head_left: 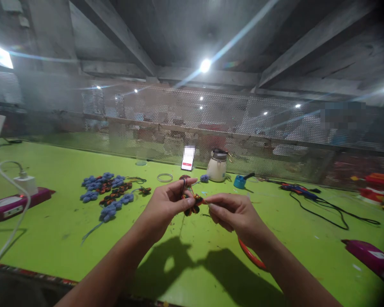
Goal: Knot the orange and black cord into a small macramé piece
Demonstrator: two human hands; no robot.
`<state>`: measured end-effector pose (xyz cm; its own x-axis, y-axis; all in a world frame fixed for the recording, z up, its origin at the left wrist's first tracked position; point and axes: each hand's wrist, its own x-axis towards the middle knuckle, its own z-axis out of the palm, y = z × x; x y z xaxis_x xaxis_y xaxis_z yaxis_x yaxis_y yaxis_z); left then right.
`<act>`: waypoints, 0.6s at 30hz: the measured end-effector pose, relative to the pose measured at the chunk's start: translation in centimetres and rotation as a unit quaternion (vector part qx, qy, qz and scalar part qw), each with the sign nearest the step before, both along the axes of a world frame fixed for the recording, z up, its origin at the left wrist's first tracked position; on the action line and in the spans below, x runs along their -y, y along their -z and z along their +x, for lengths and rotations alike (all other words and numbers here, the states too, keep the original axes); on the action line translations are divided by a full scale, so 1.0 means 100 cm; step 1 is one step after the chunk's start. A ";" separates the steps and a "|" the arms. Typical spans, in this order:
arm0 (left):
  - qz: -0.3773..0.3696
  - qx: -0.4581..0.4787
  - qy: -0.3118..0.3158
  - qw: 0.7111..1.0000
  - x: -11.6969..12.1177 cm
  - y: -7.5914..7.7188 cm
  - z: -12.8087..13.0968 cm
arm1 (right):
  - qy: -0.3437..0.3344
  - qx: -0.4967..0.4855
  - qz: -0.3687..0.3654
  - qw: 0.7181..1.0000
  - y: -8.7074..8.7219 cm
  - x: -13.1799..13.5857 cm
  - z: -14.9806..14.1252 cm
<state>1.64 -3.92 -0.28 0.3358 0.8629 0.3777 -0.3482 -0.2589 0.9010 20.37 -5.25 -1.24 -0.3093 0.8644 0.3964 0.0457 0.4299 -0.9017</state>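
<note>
A small yarn flower (192, 209) in dark green, black and orange hangs between my hands above the green table. My left hand (166, 202) pinches it from the left between thumb and fingers, with a strand of yarn looped by the raised index finger. From the right, the fingertips of my right hand (235, 211) are closed on orange yarn at the flower's edge. Whether a thin tool is also in the right fingers is hidden. To the left lie several blue yarn flowers (108, 212) and dark-and-orange yarn flowers (110, 199) with loose tails.
Behind my hands stand a phone (187, 161), a cream jug (216, 168) and a blue cup-shaped item (240, 182). Purple power strips (35, 199) lie at both sides, a white cable (11, 238) at left. Black cords (326, 204) lie right; perforated mesh (166, 115) borders the back.
</note>
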 end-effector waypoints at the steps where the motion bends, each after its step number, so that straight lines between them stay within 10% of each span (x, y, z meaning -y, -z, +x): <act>1: 0.003 -0.002 -0.005 1.000 0.001 0.000 0.000 | -0.008 -0.021 -0.018 1.000 0.001 -0.001 -0.001; 8: 0.025 -0.027 -0.021 0.999 0.002 -0.001 0.003 | -0.020 -0.107 -0.116 0.987 0.008 -0.004 -0.012; 18: 0.014 -0.059 -0.029 0.998 0.000 0.001 0.006 | 0.034 -0.041 -0.053 0.997 0.003 -0.001 -0.014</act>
<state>2.21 -3.88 -0.35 0.3281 0.8718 0.3637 -0.2243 -0.3021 0.9265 19.01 -5.14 -1.55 -0.2192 0.9208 0.3227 -0.0041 0.3299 -0.9440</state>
